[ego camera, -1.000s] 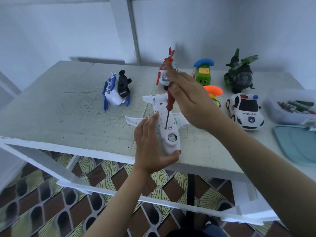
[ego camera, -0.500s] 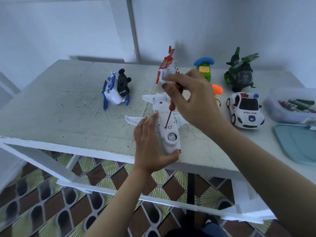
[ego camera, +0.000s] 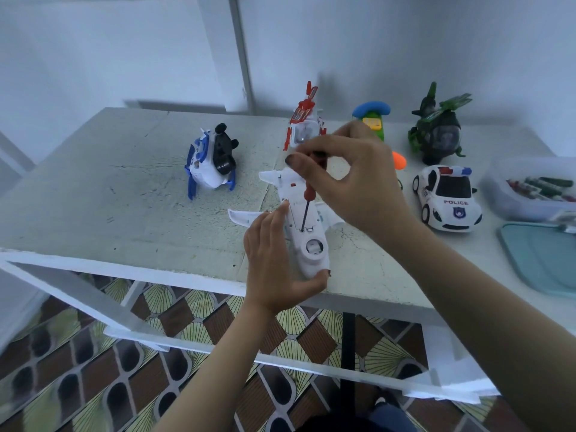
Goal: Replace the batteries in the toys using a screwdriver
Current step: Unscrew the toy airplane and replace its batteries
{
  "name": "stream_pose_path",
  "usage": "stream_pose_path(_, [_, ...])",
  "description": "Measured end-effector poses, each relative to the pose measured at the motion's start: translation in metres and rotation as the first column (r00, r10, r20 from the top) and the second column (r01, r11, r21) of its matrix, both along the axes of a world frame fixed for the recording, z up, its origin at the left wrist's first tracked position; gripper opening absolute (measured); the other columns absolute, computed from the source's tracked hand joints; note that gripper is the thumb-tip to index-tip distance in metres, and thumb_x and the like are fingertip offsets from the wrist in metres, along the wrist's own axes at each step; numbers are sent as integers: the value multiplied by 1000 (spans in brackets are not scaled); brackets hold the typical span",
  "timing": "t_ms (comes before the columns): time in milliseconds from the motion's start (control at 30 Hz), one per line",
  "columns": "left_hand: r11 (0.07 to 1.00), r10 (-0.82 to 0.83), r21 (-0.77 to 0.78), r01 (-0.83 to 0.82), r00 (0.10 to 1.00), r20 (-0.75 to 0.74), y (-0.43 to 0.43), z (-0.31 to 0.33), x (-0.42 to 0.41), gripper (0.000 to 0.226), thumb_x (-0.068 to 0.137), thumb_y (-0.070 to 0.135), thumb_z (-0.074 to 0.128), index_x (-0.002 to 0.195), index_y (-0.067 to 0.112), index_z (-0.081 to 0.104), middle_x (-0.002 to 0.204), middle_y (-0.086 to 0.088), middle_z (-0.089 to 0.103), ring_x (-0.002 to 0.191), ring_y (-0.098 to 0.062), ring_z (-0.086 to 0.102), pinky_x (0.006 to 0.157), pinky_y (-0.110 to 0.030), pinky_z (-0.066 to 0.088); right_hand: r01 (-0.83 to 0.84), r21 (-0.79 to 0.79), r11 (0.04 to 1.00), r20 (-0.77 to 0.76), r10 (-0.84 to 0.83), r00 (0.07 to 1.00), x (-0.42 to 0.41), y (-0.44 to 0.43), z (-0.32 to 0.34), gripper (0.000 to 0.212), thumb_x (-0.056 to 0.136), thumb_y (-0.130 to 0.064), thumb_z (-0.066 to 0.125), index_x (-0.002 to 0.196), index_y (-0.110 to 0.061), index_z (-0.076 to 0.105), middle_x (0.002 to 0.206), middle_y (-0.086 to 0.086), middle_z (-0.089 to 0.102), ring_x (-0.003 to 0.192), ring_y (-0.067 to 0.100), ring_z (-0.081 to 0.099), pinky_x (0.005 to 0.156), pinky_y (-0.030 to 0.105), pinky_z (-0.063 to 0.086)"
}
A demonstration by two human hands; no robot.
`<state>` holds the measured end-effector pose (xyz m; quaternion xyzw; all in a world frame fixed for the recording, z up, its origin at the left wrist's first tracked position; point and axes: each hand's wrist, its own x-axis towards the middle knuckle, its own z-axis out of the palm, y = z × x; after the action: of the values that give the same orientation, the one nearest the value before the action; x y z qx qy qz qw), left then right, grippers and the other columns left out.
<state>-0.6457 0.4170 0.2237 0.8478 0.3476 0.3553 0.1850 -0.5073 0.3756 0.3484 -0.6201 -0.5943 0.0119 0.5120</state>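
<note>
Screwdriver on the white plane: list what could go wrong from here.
1. The screwdriver leans, and the right hand pinches only the top of its handle. The tip may slip out of the screw and scratch the white toy plane or jab the left hand beside it.
2. The plane's nose lies at the front edge of the table. A loosened screw could roll off onto the patterned floor and be hard to spot.

The right hand (ego camera: 352, 182) is hiding much of the screwdriver (ego camera: 308, 194) and an orange-topped toy (ego camera: 400, 160); the right edge is cropping the teal lid (ego camera: 542, 263).
</note>
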Motion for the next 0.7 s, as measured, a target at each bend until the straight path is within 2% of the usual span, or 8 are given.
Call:
stream_pose_path(100, [1000,-2,-1,2,1000,-6,1,0,0,105,61,59,62,143,0,35,140,-11,45,133,-34,38,114,-23,8,-130,-104,986,-37,127,991,0,0,1,31,94,-24,52,122,-19,65,119,0,63,118,4,53,97,7,35])
stream_pose_path(167, [1000,-4,4,4,1000,-10,1,0,0,105,61,60,62,143,0,35,140,-11,45,132,-35,39,114,-24,9,-301,-104,948,-217,273,937,0,-1,4,32,95,-11,51,124,-15,63,98,5,70,93,17,66,89,28,50])
stream_pose_path(233, [1000,0,6,0,1000,-13,2,0,0,105,61,60,62,144,1,34,140,-11,45,131,-34,40,114,-25,9,-409,-35,912,-380,366,849,0,-2,9,30,93,1,53,119,-8,65,78,25,64,69,39,60,78,43,54])
stream_pose_path(333, [1000,2,5,-1,1000,-18,2,-1,0,106,60,60,63,144,1,34,140,-10,45,132,-34,39,115,-26,10,-420,9,908,-465,376,802,4,-1,14,24,87,5,61,107,-6,70,73,31,63,61,47,58,75,47,55])
stream_pose_path(433, [1000,2,6,-2,1000,-21,2,-1,0,106,61,60,63,144,0,34,140,-10,45,132,-34,39,115,-28,11,-354,-16,935,-406,318,857,6,3,13,19,81,-4,71,95,-15,75,69,20,66,60,41,64,78,49,55])
stream_pose_path(500, [1000,5,9,-5,1000,-19,2,-1,0,106,61,60,62,144,1,34,140,-11,45,132,-35,39,114,-28,12,-268,-19,963,-325,248,913,7,4,10,15,79,-13,75,89,-24,76,71,11,65,67,28,66,79,44,53])
stream_pose_path(600, [1000,3,8,-3,1000,-20,2,-2,0,106,61,60,62,144,2,32,140,-11,45,132,-35,39,114,-32,15,-127,-47,991,-139,119,983,8,3,6,12,85,-22,70,96,-22,76,75,-6,67,82,0,53,77,12,42])
stream_pose_path(700, [1000,7,11,-7,1000,-19,2,-3,0,106,61,61,62,144,2,33,139,-11,45,132,-35,39,113,-39,20,-163,-114,980,-159,144,977,9,3,8,25,90,-19,59,112,-19,70,112,-3,63,108,-6,52,93,8,38])
